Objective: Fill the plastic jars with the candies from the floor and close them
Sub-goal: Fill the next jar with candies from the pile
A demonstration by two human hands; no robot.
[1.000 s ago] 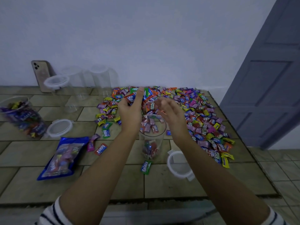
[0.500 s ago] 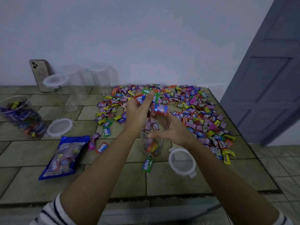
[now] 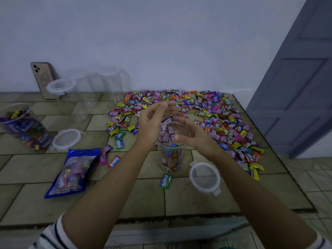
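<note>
2 bare hands, left and right, spread open and empty on either side of the uncapped, partly filled jar, upright before the candy pile, lid beside.

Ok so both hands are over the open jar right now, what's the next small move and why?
Probably reach back to the pile of colourful wrapped candies for another handful. The left hand and right hand look open and empty above the clear plastic jar, which seems only partly filled. Its round clear lid lies on the floor beside it, so closing seems premature.
</note>
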